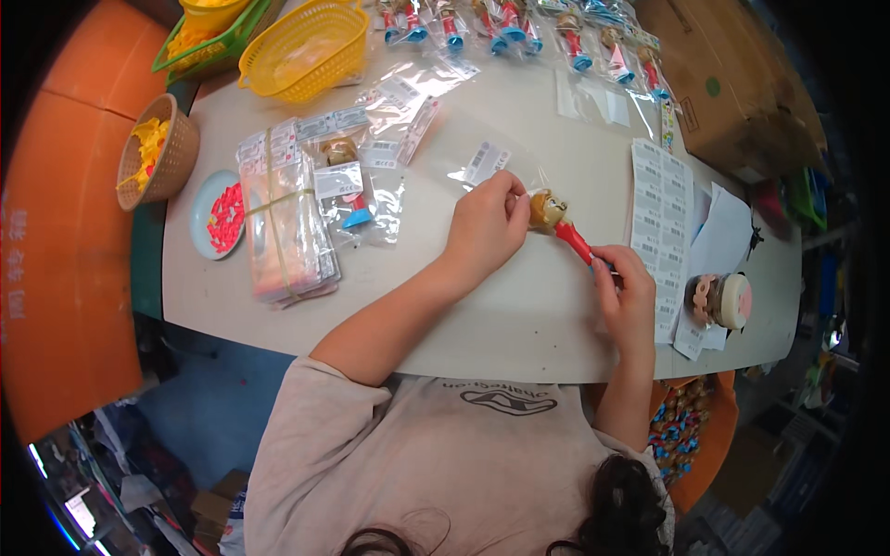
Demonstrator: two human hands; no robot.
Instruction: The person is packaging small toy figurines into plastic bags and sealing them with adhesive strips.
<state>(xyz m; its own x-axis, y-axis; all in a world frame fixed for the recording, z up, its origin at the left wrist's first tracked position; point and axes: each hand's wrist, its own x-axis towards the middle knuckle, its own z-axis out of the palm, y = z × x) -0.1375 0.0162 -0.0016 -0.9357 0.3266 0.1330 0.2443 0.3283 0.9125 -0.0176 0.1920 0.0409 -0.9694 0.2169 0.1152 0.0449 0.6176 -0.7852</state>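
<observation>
Over the middle of the table, my right hand (627, 287) is closed round the lower end of a small toy (573, 239) with a brown animal head and a red handle. Its head points up and left, close to the fingertips of my left hand (491, 221). Those fingers are pinched at the near edge of a clear plastic bag (464, 139) that bears a white label. The head lies right by the bag's edge; whether it is inside, I cannot tell. A bagged toy (348, 181) of the same kind lies to the left, beside a banded stack of flat bags (283, 246).
Several bagged toys (510, 23) line the far edge. Label sheets (660, 232) and a lidded jar (723, 301) are at right, near a cardboard box (737, 83). At left are a plate (197, 218) of small red pieces, a tan basket (185, 153) and a yellow basket (315, 79).
</observation>
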